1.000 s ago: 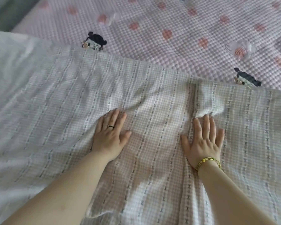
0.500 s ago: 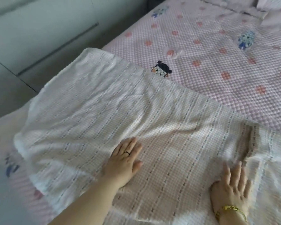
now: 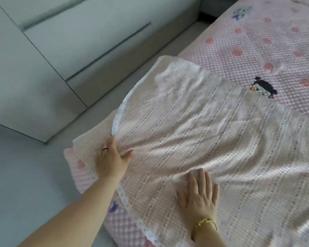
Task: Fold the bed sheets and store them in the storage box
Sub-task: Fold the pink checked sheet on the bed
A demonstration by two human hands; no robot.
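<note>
Bed sheet (image 3: pixel 212 139) lies spread over the pink quilted bed cover (image 3: pixel 257 41), filling the centre and right of the frame. Its left hem (image 3: pixel 118 118) runs from upper centre down to lower centre.

Hands are apart, both on the sheet:
- Left hand (image 3: pixel 110 163), centre-left, sits right at the hem. The thumb lies on top of the cloth, fingers along the edge. Hem lifts a bit at the fingertips and creases fan out from the thumb, so prob. a pinch, but can't tell for sure.
- Right hand (image 3: pixel 199 195), lower centre, is flat w/ fingers straight, palm pressing the cloth down. It grips nothing.

Handling, judged from the look: thin woven cloth, light, v. soft and floppy w/ no stiffness (it puckers wherever a hand drags it). Not fragile or slippery, and the textured cover under it prob. adds friction, so it'll bunch rather than slide. Best hold is at the hem and corners, pinching both layers if doubled, w/ the other palm pinning the fold line. A grab mid-panel would just gather wrinkles.

Storage box isn't in view. Upper left shows only a pale wardrobe (image 3: pixel 52 50) and grey floor (image 3: pixel 25 184).
</note>
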